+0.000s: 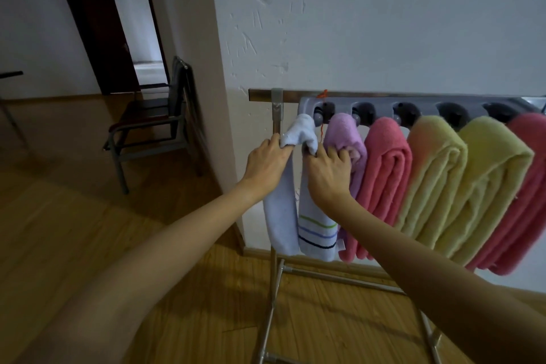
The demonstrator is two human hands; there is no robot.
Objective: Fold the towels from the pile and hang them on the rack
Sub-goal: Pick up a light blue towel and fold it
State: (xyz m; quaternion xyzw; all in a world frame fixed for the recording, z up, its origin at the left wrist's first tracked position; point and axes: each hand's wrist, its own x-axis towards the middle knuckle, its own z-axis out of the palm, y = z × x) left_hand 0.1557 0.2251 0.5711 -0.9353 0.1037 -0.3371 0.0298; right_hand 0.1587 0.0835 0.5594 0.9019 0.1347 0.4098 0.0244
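While both hands [267,161] [326,170] grip the blue towel [298,133], a purple towel [344,133] crowds its right side.

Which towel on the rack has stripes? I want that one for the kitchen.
The pale blue towel at the rack's left end, gripped by both hands; it has green, blue and dark stripes near its hem. The purple, pink and yellow ones are plain.

Two bare forearms (no sleeves), ringless hands
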